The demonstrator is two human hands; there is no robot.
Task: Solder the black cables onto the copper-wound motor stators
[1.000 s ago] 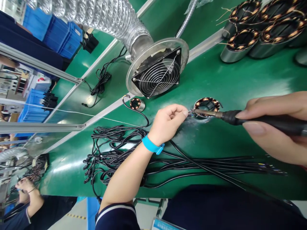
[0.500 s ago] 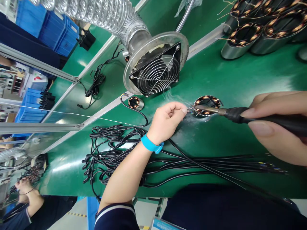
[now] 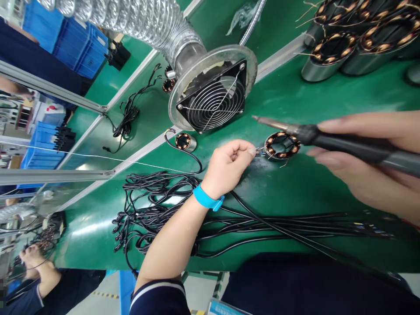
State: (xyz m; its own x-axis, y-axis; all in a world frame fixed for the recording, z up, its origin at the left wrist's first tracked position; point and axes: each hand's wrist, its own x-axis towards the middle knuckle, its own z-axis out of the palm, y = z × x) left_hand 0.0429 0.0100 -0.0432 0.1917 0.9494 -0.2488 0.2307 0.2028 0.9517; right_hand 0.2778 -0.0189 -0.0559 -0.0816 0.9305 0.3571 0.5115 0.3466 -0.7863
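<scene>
My left hand (image 3: 229,164), with a blue wrist strap (image 3: 207,198), pinches thin wires (image 3: 260,152) at the left side of a small copper-wound motor stator (image 3: 282,145) on the green bench. Part of a black cable runs out from beneath this hand. In my right hand (image 3: 364,162) is a soldering iron (image 3: 328,138) with a black handle, fingers wrapped round it. Its tip points left and stands off the bench, above the stator and apart from the pinched wires.
A round fume extractor fan (image 3: 215,103) on a silver duct (image 3: 138,22) hangs behind the hands. Several larger stators (image 3: 328,63) stand at the back right. Black cables (image 3: 164,210) lie bundled in front. Another stator (image 3: 185,141) sits near the aluminium rail. A co-worker's hands (image 3: 34,256) show far left.
My right hand has lifted the soldering iron away from the wires, its tip now higher and farther back. The wisp of smoke by the stator has thinned away. My left hand has stayed put.
</scene>
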